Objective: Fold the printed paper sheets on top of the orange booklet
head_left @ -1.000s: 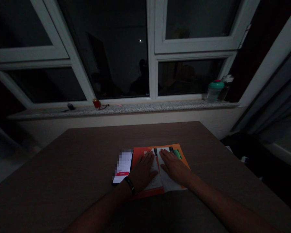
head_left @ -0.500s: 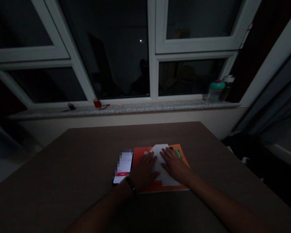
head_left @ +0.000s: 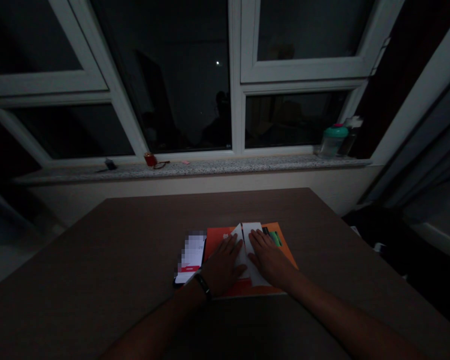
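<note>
A white-framed window (head_left: 236,75) is being shown dark, with a granite sill (head_left: 195,169) running beneath it. A clear bottle with a teal lid (head_left: 333,141) is being kept at the sill's right end, and a small red object (head_left: 149,159) and a pair of glasses (head_left: 160,165) are lying toward its middle. Below the sill, a brown table (head_left: 97,260) is bearing the work. An orange-and-red printed leaflet (head_left: 281,245) is being kept flat near the table's near edge, with white paper panels (head_left: 252,240) lying on top of it. A narrow dark slit is being left between the panels near their far end, but it cannot be told whether they belong to the leaflet. The step in hand is judged to be the pressing and folding of this paper. The left hand (head_left: 222,265) is being held open and flat, its fingers pressed onto the left panel and the orange-and-red surface beside it. The right hand (head_left: 269,259) is being spread in the same way over the right panel. Nothing is being pinched by either hand. A black wristband (head_left: 203,286) is being worn on the left wrist, just beside a phone (head_left: 189,257) whose blurred screen cannot be read.
</note>
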The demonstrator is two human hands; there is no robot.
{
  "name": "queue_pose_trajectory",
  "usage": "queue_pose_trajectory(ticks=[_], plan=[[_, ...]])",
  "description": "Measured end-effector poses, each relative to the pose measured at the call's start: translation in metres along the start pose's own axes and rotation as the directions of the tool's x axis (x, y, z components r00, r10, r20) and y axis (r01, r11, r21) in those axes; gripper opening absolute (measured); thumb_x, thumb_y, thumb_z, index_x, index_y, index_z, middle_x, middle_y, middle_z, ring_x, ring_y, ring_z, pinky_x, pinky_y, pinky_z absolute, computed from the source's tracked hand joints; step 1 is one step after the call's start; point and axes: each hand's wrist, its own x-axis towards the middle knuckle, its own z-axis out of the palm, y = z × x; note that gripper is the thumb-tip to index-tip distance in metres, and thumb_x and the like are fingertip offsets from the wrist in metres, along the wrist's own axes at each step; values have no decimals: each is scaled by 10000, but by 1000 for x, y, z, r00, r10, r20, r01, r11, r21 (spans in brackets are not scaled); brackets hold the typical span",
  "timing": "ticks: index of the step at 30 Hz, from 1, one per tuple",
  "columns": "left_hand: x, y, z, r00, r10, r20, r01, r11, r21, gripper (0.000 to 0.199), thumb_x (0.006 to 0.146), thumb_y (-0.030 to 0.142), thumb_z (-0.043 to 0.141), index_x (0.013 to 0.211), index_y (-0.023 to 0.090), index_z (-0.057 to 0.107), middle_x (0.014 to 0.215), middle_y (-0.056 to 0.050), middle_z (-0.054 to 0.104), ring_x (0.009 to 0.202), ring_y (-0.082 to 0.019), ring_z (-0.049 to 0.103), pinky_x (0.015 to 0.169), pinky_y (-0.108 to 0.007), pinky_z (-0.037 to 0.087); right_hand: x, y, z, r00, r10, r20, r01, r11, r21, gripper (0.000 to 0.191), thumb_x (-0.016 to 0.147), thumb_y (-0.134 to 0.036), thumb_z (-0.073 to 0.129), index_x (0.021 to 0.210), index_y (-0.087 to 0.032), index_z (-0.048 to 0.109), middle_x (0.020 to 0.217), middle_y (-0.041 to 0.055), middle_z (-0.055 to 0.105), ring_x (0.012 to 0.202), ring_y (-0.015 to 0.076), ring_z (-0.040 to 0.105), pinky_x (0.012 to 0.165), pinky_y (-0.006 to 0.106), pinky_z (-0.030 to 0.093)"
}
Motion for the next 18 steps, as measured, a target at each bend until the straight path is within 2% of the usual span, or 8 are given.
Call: queue_pose_trajectory(ticks=[5, 10, 18], plan=[[-1, 1, 2, 1000, -9, -27, 10, 1000, 23, 641, 977, 500, 434, 1496, 169, 253, 1575, -163, 204, 1460, -306, 146, 1151, -525, 257, -1, -2, -1, 1000, 15, -1, -15, 1000, -7, 547, 960, -296, 432, 1442, -43, 388, 1503, 208, 371, 1417, 323, 292, 1148, 496, 277], [0, 1, 3, 1000, -19, -4, 19, 999, 37, 644, 984, 521, 399, 1490, 147, 261, 1574, -171, 198, 1462, -305, 130, 1157, -524, 244, -1, 2, 2, 1000, 11, -7, -11, 1000, -1, 555, 959, -309, 425, 1449, -53, 379, 1508, 209, 363, 1421, 327, 281, 1139, 517, 287], [-3, -2, 8, 999, -26, -32, 27, 999, 34, 661, 980, 525, 406, 1506, 168, 225, 1581, -165, 180, 1462, -312, 124, 1146, -530, 260, -1, 6, 6, 1000, 17, -10, -17, 1000, 4, 559, 961, -310, 414, 1460, -63, 364, 1522, 206, 337, 1437, 320, 247, 1145, 519, 273]])
